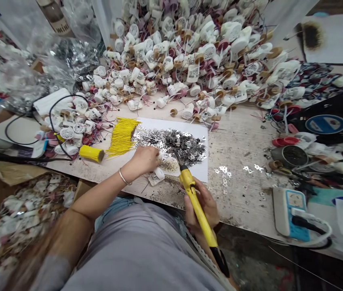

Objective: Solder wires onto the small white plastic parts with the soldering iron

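My right hand is closed round a yellow-handled soldering iron, its dark tip pointing up towards a heap of small silver metal tabs on a white sheet. My left hand rests on the sheet with its fingers curled, pressing on a small white plastic part by the table's front edge. A fan of short yellow wires lies just left of that hand, and a bundled roll of the same wires lies further left.
A large pile of white plastic parts with tan rings and pink wires fills the back of the table. A blue and white power strip sits at the front right, near a round tin. Clear bags lie at the back left.
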`<state>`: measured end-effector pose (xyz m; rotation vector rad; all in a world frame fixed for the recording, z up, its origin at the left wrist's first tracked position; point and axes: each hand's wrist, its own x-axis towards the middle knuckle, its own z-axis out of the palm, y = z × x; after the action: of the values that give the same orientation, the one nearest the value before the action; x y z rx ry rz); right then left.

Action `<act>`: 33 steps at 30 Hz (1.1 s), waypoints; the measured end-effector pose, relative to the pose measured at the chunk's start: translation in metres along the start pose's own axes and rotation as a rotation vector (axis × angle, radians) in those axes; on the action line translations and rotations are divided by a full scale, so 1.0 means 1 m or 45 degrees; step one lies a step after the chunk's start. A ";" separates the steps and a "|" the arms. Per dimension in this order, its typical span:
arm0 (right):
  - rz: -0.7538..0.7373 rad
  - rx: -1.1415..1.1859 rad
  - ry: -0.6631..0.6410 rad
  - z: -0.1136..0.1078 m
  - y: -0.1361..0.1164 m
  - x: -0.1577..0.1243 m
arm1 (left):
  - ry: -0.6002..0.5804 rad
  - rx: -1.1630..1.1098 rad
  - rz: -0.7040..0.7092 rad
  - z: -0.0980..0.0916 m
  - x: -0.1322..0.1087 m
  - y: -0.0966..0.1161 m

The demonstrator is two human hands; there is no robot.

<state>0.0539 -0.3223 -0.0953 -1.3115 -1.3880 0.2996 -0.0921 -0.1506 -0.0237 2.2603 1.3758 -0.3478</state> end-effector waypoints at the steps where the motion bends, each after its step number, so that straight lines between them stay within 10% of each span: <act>1: 0.006 -0.008 -0.012 0.005 0.000 0.003 | 0.018 0.023 -0.020 -0.002 -0.004 -0.001; 6: -0.076 -0.026 0.064 0.032 -0.004 0.029 | 0.107 -0.081 0.194 -0.004 -0.030 0.003; 14: -0.080 0.025 0.021 0.046 -0.012 0.044 | 0.544 -1.195 0.221 0.021 -0.034 -0.011; 19: -0.294 -0.075 -0.212 0.052 -0.006 0.041 | 0.713 -1.096 0.141 0.016 -0.042 -0.040; 22: -0.189 -0.112 -0.070 0.055 -0.002 0.043 | 0.926 -0.840 0.359 0.013 -0.053 -0.056; 28: -0.014 -0.184 0.168 0.061 0.004 0.054 | 0.650 -0.410 0.818 0.036 -0.065 -0.059; 33: -0.170 -0.200 0.100 0.069 0.009 0.055 | 0.659 -0.963 0.475 0.058 -0.047 -0.036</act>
<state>0.0173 -0.2415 -0.0957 -1.3366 -1.4475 0.0493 -0.1443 -0.2028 -0.0622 1.9220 1.0051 0.8001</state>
